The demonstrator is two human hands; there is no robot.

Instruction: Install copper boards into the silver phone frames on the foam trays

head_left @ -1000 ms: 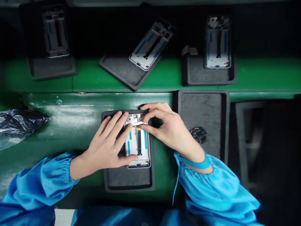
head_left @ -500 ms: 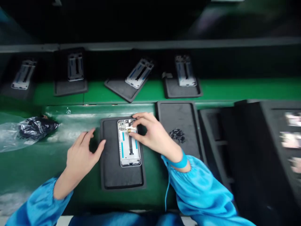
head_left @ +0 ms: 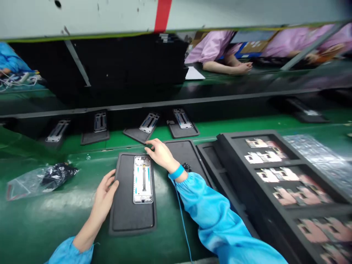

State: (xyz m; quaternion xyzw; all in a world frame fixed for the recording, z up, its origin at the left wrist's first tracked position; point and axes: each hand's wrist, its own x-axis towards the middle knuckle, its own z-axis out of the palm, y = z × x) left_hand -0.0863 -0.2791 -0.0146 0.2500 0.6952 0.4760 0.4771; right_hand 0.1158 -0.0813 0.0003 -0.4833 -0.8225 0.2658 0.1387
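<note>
A phone frame (head_left: 139,185), silver with blue strips and a dark flex cable down its middle, lies face up on a black foam tray (head_left: 129,220). My left hand (head_left: 103,194) is at the tray's left edge, fingers apart and holding nothing; whether the fingertips touch the rim I cannot tell. Just above the tray's upper right corner is my right hand (head_left: 162,154), its thumb and fingers apart with nothing visible between them. A blue wrist strap (head_left: 176,172) with a cord circles my right wrist. Small black parts (head_left: 186,167) lie on a second black tray (head_left: 183,148), partly behind my right forearm.
Several phone frames on trays (head_left: 100,137) line the green shelf behind. On the left lies a plastic bag (head_left: 41,179) with dark contents. Stacked foam trays with circuit boards (head_left: 264,156) rise at right, beside bubble wrap (head_left: 316,150). Co-workers' arms (head_left: 225,68) show across the bench.
My right hand has come off the phone frame's upper end to beyond the tray corner. My left hand is closer to the tray's edge. The view has tilted up and shifted right.
</note>
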